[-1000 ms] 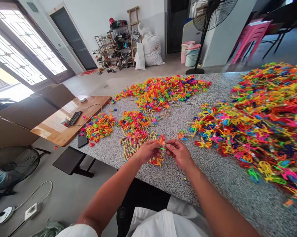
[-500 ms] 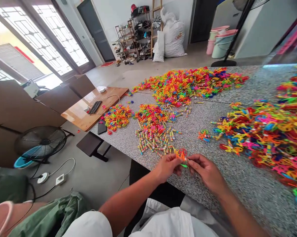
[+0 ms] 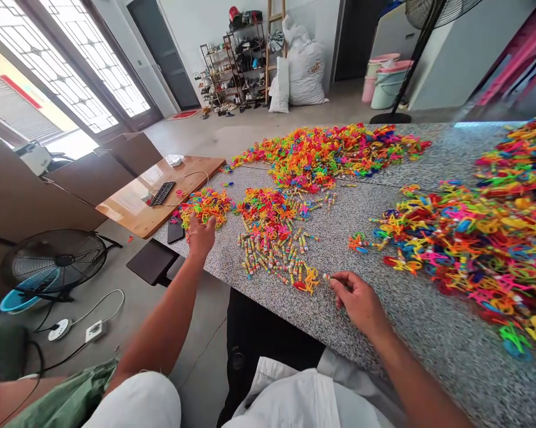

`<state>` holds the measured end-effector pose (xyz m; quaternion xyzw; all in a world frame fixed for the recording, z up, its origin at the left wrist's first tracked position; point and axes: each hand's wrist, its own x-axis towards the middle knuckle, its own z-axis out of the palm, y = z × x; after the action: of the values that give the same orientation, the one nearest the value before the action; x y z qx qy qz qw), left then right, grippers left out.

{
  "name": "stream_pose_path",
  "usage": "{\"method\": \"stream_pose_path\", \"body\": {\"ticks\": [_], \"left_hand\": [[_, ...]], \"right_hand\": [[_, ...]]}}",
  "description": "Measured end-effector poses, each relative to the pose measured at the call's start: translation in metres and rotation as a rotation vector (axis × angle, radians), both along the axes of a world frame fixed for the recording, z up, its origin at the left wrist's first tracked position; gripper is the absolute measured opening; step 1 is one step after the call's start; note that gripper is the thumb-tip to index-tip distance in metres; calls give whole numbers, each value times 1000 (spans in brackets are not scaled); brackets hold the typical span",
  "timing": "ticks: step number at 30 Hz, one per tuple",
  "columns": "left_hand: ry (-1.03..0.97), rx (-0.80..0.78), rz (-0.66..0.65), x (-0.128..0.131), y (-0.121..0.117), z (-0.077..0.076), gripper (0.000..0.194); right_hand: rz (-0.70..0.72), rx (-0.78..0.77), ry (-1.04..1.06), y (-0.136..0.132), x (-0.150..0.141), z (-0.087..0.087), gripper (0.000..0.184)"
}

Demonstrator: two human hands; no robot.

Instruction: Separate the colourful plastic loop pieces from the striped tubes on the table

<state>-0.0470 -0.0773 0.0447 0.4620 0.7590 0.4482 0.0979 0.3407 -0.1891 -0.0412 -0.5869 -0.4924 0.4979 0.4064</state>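
Note:
My left hand (image 3: 200, 236) reaches to the small pile of colourful plastic pieces (image 3: 209, 203) at the table's left end. Its fingers and thumb are apart, and I see nothing held in it. Near the front edge, my right hand (image 3: 357, 299) pinches a small stick with a pale tip (image 3: 326, 277); the fingers hide most of it. Left of that lie a yellow plastic piece (image 3: 311, 279) and many short patterned tubes (image 3: 268, 257). Behind the tubes rises another pile of bright plastic pieces (image 3: 268, 208).
Large heaps of colourful pieces lie on the right (image 3: 486, 238) and far side (image 3: 325, 154) of the speckled table (image 3: 352, 220). A wooden board (image 3: 147, 205) with a keyboard (image 3: 162, 194) adjoins the left end. A floor fan (image 3: 62, 260) stands at left.
My left hand has left the right hand and moved to the left pile, its fingers opening. An orange and red bundle that was between both hands is gone from there.

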Motion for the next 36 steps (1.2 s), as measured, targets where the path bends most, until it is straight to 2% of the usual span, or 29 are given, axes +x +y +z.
{"method": "stream_pose_path", "body": {"ticks": [1, 2, 4, 5, 6, 7, 9, 11, 16, 19, 21, 24, 26, 28, 33, 36], "left_hand": [[83, -56, -34, 10, -6, -4, 36], [138, -117, -147, 28, -16, -11, 29], [237, -187, -505, 78, -48, -28, 21], [289, -200, -719, 105, -66, -36, 24], [339, -217, -877, 130, -83, -44, 29], [391, -240, -943, 153, -97, -51, 37], [482, -293, -920, 185, -114, -60, 48], [535, -320, -856, 200, -116, -64, 47], [493, -302, -837, 199, -98, -63, 28], [229, -245, -831, 196, -92, -62, 23], [-107, -263, -798, 196, -91, -63, 25], [-717, -359, -757, 199, -89, -62, 32], [-990, -397, -770, 201, -88, -58, 32], [-1091, -412, -791, 203, -87, -53, 35], [-979, -379, -750, 206, -85, -43, 44], [-995, -364, -750, 208, -83, -41, 44]], "right_hand": [[-23, 16, -25, 0, -1, -3, 32], [-43, 32, -46, 1, -2, -6, 31], [-72, 61, -78, 2, -4, -10, 30], [-77, 69, -91, 2, -5, -12, 29], [-74, 72, -104, 3, -6, -13, 28], [-65, 72, -114, 3, -6, -14, 28], [-45, 68, -124, 4, -5, -14, 27], [-33, 71, -113, 4, -4, -14, 27], [-37, 69, -31, 3, -5, -9, 28], [-63, 60, 76, 2, -9, -1, 30], [-68, 62, 178, 2, -13, 6, 32], [-55, 73, 255, 4, -20, 13, 35], [-60, 92, 238, 6, -24, 16, 34], [-68, 116, 206, 6, -26, 18, 32], [-33, 148, 178, 4, -25, 25, 28], [-44, 128, 224, 5, -22, 27, 28]]}}
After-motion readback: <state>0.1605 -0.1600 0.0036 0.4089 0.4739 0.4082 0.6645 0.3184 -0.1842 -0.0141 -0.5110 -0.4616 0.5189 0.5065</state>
